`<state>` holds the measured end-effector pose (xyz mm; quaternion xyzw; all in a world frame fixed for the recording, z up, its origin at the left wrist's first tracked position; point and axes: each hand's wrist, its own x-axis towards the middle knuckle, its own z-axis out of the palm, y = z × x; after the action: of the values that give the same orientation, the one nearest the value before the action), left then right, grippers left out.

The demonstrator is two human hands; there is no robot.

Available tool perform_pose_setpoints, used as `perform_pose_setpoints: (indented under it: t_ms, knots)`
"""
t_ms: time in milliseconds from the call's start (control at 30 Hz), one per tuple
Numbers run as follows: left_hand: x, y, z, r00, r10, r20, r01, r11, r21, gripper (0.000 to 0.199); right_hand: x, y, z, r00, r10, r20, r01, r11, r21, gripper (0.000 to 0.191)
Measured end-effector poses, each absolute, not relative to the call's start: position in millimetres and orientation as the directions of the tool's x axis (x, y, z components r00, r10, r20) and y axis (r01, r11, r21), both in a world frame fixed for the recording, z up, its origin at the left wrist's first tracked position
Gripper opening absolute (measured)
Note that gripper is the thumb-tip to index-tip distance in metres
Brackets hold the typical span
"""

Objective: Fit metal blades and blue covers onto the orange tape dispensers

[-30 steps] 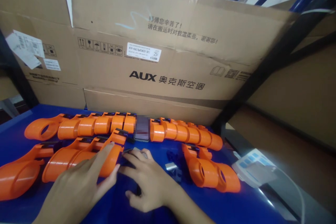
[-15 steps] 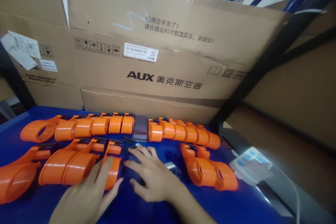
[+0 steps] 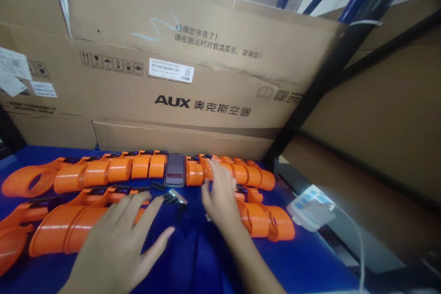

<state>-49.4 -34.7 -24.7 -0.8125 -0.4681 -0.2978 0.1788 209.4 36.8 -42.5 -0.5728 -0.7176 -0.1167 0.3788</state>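
My left hand (image 3: pixel 119 234) is spread open over the front row, its palm and fingers covering part of an orange plastic ring (image 3: pixel 88 223) with a dark piece on its stem. Past its index fingertip lies a small silver-and-black part (image 3: pixel 178 196). My right hand (image 3: pixel 222 193) reaches into the back row on the right. Its thumb and index finger are apart, close to an orange ring (image 3: pixel 207 172); whether they touch it I cannot tell. Its other fingers are partly hidden.
More orange rings (image 3: pixel 119 170) stand in rows on the blue surface (image 3: pixel 193 271). A phone-like dark slab (image 3: pixel 175 177) splits the back row. Behind rises a large cardboard sheet (image 3: pixel 138 87). A white box with a cable (image 3: pixel 312 209) sits at right, near a dark post (image 3: pixel 306 96).
My right hand has moved from the small parts in the middle to the back-row rings on the right. My left hand has spread wider and risen slightly. The view has shifted right.
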Motion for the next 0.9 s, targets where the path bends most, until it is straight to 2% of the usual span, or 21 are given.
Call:
perform_pose_setpoints:
  t_ms: [100,167,267,400,533,633,767,900]
  knots:
    - [-28,-8,-6,0.448,0.668,0.595,0.780,-0.617,0.105,0.036,221,46,-48,0.049,0.758,0.651,0.979,0.091,-0.180,0.066]
    - [-19,10,-3,0.449,0.683,0.577,0.753,-0.636,0.166,0.034,226,49,-51,0.067,0.785,0.616,0.996,-0.011,-0.094,0.071]
    - [-14,28,-10,0.455,0.703,0.547,0.757,-0.629,0.179,0.033,233,50,-53,0.077,0.831,0.551,0.996,-0.094,0.004,0.075]
    - [-15,32,-21,0.449,0.708,0.546,0.755,-0.627,0.193,0.032,241,50,-49,0.077,0.879,0.470,0.993,-0.112,0.048,0.070]
    - [-22,28,-17,0.419,0.703,0.575,0.739,-0.632,0.234,0.032,246,53,-46,0.118,0.864,0.489,0.986,-0.162,0.049,0.073]
    - [-26,23,-12,0.398,0.682,0.614,0.719,-0.647,0.253,0.029,250,60,-48,0.082,0.877,0.474,0.991,-0.122,0.055,0.078]
    - [-29,18,-12,0.344,0.685,0.643,0.675,-0.656,0.338,0.025,253,68,-50,0.040,0.897,0.440,0.995,-0.077,0.067,0.072]
    - [-30,18,-11,0.294,0.717,0.632,0.658,-0.632,0.410,0.022,250,70,-48,0.059,0.890,0.453,0.991,-0.106,0.080,0.066]
